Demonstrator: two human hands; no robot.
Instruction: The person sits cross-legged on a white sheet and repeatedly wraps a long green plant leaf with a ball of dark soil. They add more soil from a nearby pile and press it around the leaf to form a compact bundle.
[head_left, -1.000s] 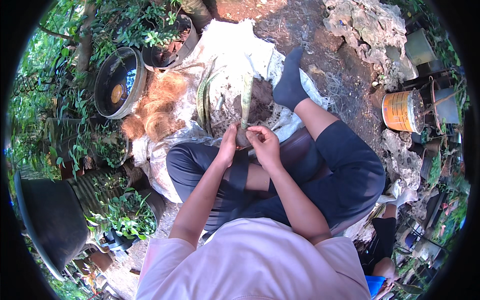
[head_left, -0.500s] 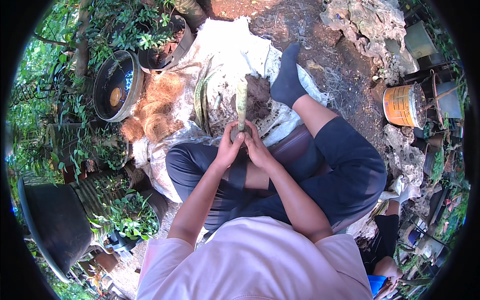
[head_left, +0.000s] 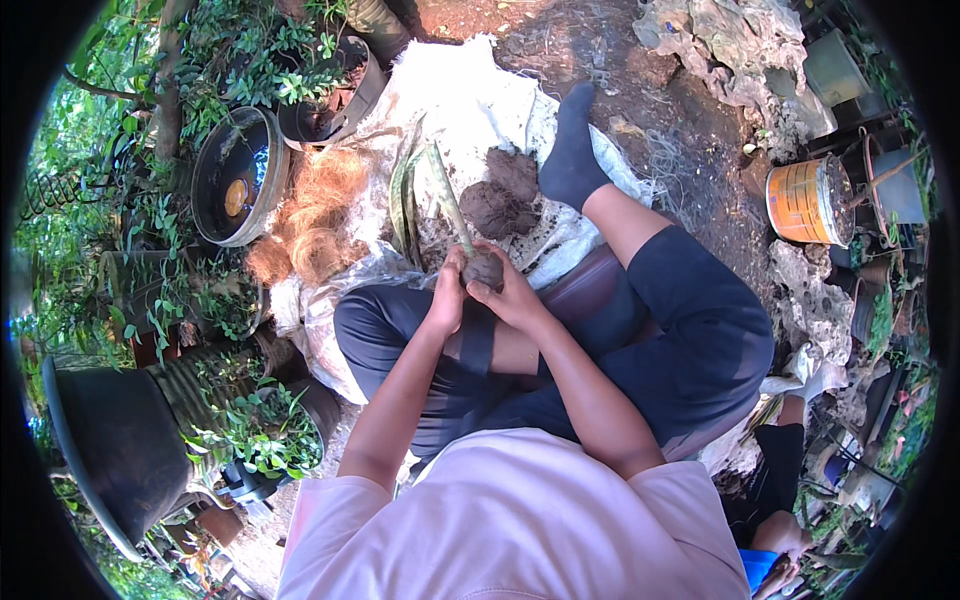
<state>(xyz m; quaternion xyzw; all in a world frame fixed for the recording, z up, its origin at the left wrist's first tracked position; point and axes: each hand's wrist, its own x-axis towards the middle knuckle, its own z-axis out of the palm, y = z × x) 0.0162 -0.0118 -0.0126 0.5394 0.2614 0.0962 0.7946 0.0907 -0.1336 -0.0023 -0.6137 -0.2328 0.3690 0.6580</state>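
Note:
My left hand (head_left: pixel 447 292) and my right hand (head_left: pixel 510 295) are curled around a dark ball of soil (head_left: pixel 483 266) in front of my crossed legs. A mottled green leaf (head_left: pixel 443 190) rises out of the ball, leaning to the left. Beyond my hands, more long leaves (head_left: pixel 402 200) lie on a white woven sack (head_left: pixel 450 75), beside a mound of dark wet soil (head_left: pixel 505 190). Tan fibre clumps (head_left: pixel 315 205) lie to the left.
A basin (head_left: pixel 215 175) and planters (head_left: pixel 320 110) stand among plants at left, with a big black pot (head_left: pixel 115 440) below. Pale rock (head_left: pixel 720 55) and an orange bucket (head_left: pixel 805 200) are at right. Another person's leg (head_left: pixel 775 460) shows at lower right.
The soil ball and leaf have turned in my hands: the leaf, upright earlier, now leans left. My right hand's fingers have moved from the top of the ball round its side.

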